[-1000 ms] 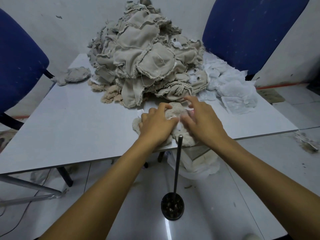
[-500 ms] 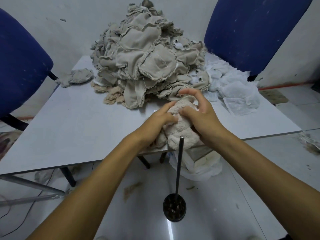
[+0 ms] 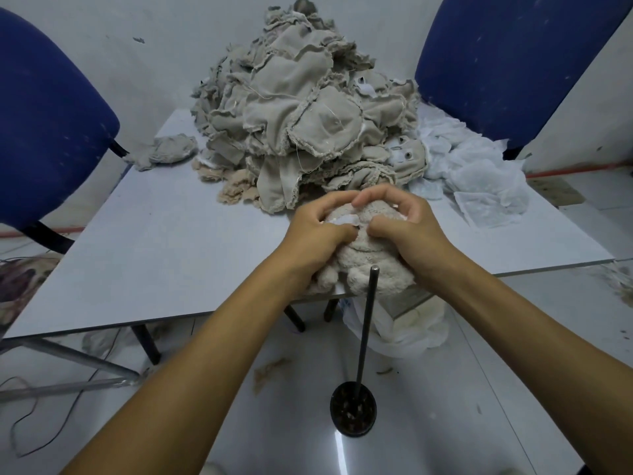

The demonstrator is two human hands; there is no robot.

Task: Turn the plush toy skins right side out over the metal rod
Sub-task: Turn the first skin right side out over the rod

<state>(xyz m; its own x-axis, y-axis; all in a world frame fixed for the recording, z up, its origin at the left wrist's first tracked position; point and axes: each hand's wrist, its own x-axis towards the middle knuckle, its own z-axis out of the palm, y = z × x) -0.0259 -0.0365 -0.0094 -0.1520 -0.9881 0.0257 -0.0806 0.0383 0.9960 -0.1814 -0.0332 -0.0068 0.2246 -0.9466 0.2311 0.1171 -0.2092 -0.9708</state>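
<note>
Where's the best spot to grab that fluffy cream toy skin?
Probably its top edge, as both hands do: left hand and right hand pinch the toy skin from either side, so the soft body hangs toward the upright metal rod.

Both hands (image 3: pixel 366 231) around plush skin (image 3: pixel 370 258)

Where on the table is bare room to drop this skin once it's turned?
Bare: the table's left half, between the left hand and left chair. Crowded: pile of skins at back, white pieces right.
</note>
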